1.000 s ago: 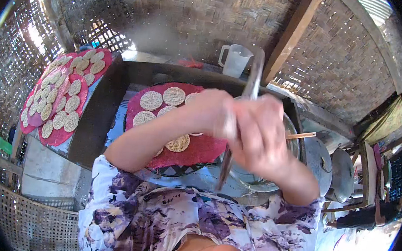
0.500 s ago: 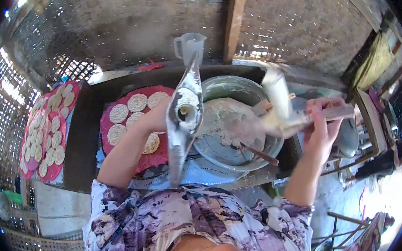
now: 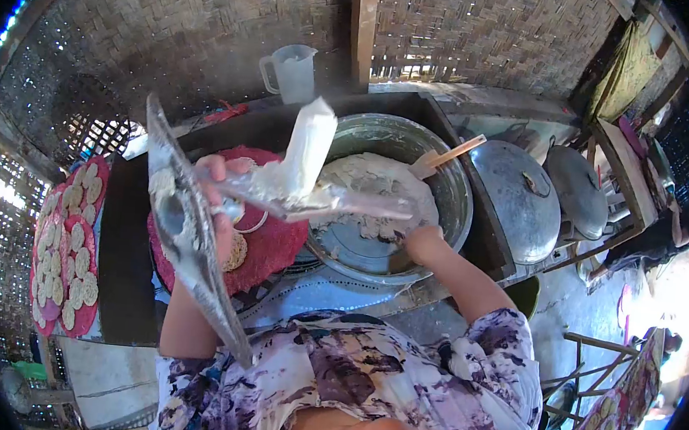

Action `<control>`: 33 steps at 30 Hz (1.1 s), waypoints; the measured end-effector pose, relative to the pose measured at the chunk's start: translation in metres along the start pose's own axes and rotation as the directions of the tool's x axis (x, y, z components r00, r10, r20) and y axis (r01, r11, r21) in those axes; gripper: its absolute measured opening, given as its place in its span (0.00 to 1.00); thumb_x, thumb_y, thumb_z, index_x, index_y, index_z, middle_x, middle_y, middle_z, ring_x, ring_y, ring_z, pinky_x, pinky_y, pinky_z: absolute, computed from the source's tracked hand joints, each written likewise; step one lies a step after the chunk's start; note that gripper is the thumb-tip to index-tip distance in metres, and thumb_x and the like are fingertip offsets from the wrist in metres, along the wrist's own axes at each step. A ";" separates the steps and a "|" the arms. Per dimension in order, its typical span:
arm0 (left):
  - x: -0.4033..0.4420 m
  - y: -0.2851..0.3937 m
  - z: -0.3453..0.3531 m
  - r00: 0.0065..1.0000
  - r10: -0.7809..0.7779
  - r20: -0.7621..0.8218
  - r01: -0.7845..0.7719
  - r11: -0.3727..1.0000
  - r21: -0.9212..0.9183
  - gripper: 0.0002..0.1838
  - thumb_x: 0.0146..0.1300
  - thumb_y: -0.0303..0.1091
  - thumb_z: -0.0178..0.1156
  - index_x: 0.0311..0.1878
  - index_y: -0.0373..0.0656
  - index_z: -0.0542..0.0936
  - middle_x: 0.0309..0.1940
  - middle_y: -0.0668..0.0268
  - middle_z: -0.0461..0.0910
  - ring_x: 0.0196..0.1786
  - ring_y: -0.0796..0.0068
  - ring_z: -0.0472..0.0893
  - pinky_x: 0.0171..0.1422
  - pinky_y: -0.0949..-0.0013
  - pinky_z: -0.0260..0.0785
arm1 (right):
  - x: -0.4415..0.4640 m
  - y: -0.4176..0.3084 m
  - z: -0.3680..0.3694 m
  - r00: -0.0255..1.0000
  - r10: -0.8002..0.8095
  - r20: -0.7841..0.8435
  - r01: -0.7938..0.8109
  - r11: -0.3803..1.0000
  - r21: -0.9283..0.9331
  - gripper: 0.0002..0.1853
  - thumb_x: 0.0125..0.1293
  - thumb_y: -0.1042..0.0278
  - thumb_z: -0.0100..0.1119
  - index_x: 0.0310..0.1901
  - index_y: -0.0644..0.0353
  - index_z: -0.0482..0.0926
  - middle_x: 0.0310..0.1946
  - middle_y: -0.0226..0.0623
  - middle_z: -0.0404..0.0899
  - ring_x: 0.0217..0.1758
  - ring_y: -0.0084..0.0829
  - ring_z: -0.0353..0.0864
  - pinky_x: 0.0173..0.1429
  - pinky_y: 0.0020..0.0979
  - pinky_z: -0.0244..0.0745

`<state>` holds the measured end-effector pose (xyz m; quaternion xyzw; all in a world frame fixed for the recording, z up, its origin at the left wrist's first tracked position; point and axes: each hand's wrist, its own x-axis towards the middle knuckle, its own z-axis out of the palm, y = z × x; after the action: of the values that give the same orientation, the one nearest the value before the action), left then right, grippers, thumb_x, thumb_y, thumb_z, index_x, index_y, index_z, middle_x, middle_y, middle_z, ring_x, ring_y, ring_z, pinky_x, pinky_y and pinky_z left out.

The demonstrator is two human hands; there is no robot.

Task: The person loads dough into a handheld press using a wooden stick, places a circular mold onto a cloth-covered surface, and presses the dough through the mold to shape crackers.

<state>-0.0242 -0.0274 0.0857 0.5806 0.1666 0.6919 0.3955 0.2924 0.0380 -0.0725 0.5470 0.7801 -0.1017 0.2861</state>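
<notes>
My left hand point(image 3: 220, 180) grips two floury parts of a hand press. One is a long board with a hole point(image 3: 187, 238), slanting down toward my lap. The other is a plunger bar point(image 3: 370, 204) with a pale upright cylinder point(image 3: 309, 150), jutting over the basin. My right hand point(image 3: 425, 245) reaches inside the basin's near right side, against the pale dough point(image 3: 380, 177); its fingers are curled and mostly hidden, so what they hold cannot be made out. The large metal basin point(image 3: 464, 201) also holds a spatula point(image 3: 452, 155) with an orange-brown handle, leaning on the rim.
Left of the basin lies a pink mat point(image 3: 276, 246) with round noodle-like discs, partly covered by the press. More discs rest on pink mats point(image 3: 72, 232) at far left. A clear jug point(image 3: 293, 75) stands behind. Lidded pots point(image 3: 518, 197) stand to the right.
The plunger bar has passed from my right hand to my left, which now holds both press parts. My right hand has moved left and down into the basin. The dark stick on the rim no longer shows there.
</notes>
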 end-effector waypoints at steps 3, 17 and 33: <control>-0.009 0.009 -0.014 0.993 0.101 0.066 -0.107 0.989 0.100 0.19 0.46 0.35 0.70 0.39 0.48 0.71 0.41 0.67 0.66 0.53 0.62 0.67 0.56 0.55 0.62 | 0.002 0.027 0.003 0.998 -0.011 -0.055 0.009 0.999 -0.032 0.12 0.55 0.66 0.53 0.39 0.58 0.81 0.39 0.41 0.80 0.43 0.39 0.80 0.45 0.39 0.75; -0.036 0.019 -0.046 0.993 0.093 -0.072 -0.076 0.974 0.215 0.28 0.47 0.45 0.68 0.50 0.49 0.70 0.32 0.78 0.65 0.47 0.70 0.63 0.53 0.56 0.64 | 0.012 0.112 -0.020 0.957 -0.114 -0.266 0.034 0.957 -0.287 0.08 0.49 0.71 0.53 0.32 0.57 0.80 0.25 0.39 0.80 0.32 0.41 0.81 0.36 0.40 0.75; -0.052 0.029 -0.061 0.994 0.002 -0.107 0.028 0.960 0.280 0.24 0.50 0.42 0.67 0.47 0.47 0.69 0.36 0.74 0.66 0.48 0.67 0.66 0.54 0.57 0.63 | 0.015 0.091 -0.011 0.971 -0.231 -0.060 0.192 0.904 -0.382 0.08 0.46 0.71 0.55 0.30 0.52 0.81 0.25 0.38 0.80 0.32 0.41 0.81 0.36 0.41 0.74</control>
<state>-0.0904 -0.0704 0.0545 0.5921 0.2878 0.6886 0.3041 0.3678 0.0896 -0.0578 0.3991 0.8538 0.0466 0.3311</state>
